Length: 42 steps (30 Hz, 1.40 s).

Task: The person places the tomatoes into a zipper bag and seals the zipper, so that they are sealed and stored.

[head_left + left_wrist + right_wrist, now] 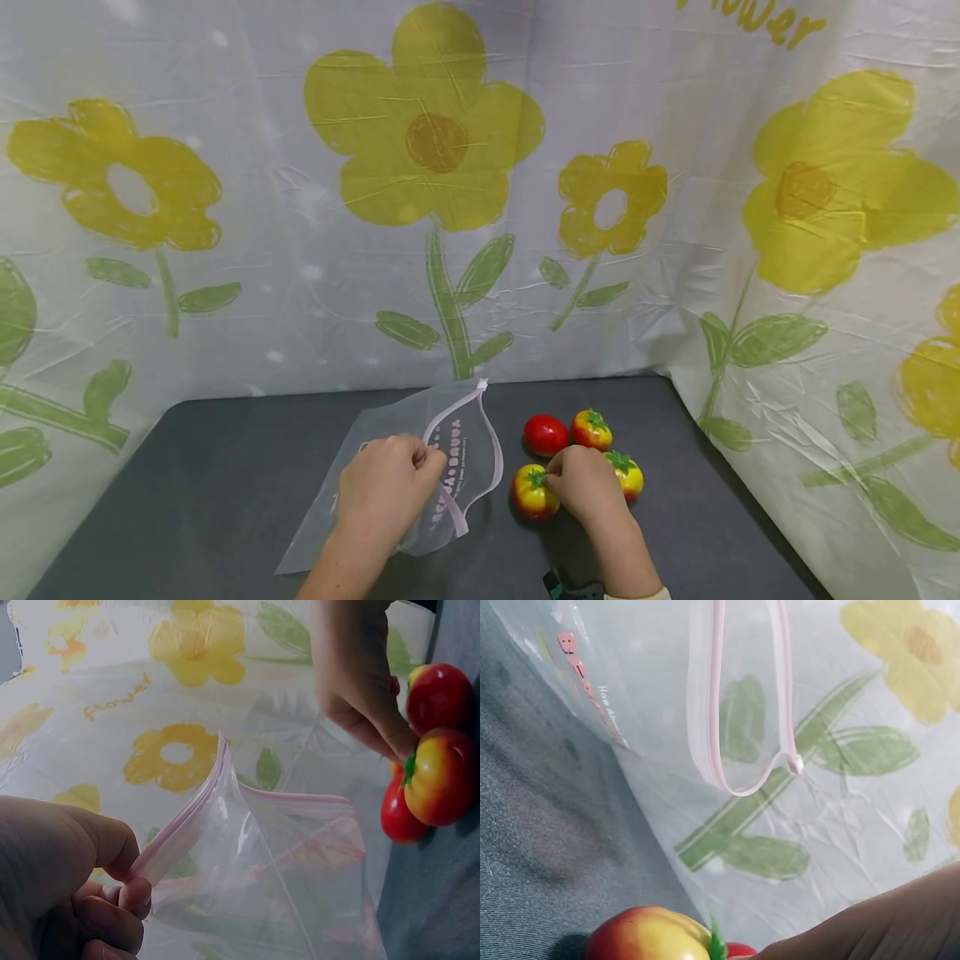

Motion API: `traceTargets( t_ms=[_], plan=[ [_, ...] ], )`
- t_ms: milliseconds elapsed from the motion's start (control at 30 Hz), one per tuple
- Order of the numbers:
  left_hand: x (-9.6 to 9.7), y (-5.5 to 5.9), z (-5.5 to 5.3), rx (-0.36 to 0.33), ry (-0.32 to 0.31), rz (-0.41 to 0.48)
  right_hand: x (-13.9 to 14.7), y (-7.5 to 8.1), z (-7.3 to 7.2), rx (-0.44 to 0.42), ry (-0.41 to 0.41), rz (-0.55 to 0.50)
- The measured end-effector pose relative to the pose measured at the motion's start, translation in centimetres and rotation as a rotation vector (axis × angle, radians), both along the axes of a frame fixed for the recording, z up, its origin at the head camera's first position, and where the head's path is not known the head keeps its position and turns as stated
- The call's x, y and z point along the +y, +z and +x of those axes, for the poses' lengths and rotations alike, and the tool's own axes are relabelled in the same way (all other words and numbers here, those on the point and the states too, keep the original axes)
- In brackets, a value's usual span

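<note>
In the head view, my left hand (pixel 390 483) holds up a clear plastic zip bag (pixel 471 458) with pink print, its mouth spread toward the right. The left wrist view shows thumb and finger pinching the pink zip edge (pixel 184 817). My right hand (pixel 588 483) pinches the green leafy top of a yellow-and-red tomato (pixel 534 496), which is at the front left of a small group. Behind it sit a plain red tomato (pixel 545 435) and another yellow-red tomato (pixel 591 427). One more tomato (pixel 630 477) shows partly behind the right hand. A zip slider (pixel 796 765) hangs at the bag's corner.
A dark grey table (pixel 225 483) lies under everything. White sheeting with painted yellow flowers (pixel 435 142) hangs behind it and along the right side. A dark strapped device (pixel 573 587) shows beside the right wrist.
</note>
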<state>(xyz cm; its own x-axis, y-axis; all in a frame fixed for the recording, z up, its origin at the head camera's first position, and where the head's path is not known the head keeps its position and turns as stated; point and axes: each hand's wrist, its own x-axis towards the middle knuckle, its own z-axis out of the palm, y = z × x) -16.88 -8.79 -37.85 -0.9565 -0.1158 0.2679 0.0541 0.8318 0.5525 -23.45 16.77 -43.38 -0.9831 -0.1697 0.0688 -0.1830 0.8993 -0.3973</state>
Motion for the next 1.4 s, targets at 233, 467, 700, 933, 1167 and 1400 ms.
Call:
traceTargets(
  t_ms=[233,467,700,933,1167,1400],
  plan=[
    [0.0,0.0,0.0,-0.001,0.002,0.0,-0.2,0.2,0.2,-0.085,0.021,-0.031],
    [0.1,0.1,0.0,-0.011,0.003,-0.007,-0.7,0.0,0.4,-0.138,0.056,-0.05],
    [0.2,0.1,-0.1,-0.015,0.004,-0.016,-1.3,-0.3,0.4,-0.183,0.057,0.007],
    [0.2,0.0,-0.2,-0.013,-0.002,-0.015,-1.5,0.1,0.7,-0.173,0.101,-0.024],
    [0.2,-0.2,-0.3,0.004,-0.011,-0.006,-1.9,0.1,0.9,-0.126,0.153,-0.056],
    [0.1,-0.4,-0.2,0.024,-0.016,-0.017,-1.4,1.1,1.3,-0.074,0.075,-0.138]
  ],
)
